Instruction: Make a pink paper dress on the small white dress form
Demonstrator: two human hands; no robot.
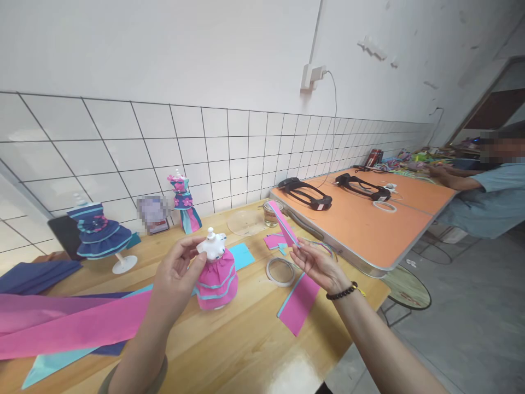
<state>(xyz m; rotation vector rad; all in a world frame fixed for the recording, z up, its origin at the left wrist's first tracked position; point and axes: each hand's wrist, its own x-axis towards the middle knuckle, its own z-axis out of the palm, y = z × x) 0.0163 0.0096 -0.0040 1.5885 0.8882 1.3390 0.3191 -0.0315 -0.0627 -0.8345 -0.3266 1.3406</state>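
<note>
My left hand (180,271) grips the white torso of a small mannequin (213,249) that wears a layered pink paper skirt (216,282) with blue trim, standing on the wooden table (246,339). My right hand (318,265), with a dark bead bracelet on its wrist, pinches a narrow pink strip with a blue edge (284,223) held up to the right of the mannequin. A roll of clear tape (280,272) lies between the hands, close to the right one.
Two finished paper-dress mannequins, one dark blue (98,232) and one pink and blue (184,202), stand by the tiled wall. Pink and blue paper sheets (61,323) lie at left, a pink piece (299,303) near the edge. A glass jar (271,213), an orange table (369,219) with black headbands, and a seated person (484,191) are at right.
</note>
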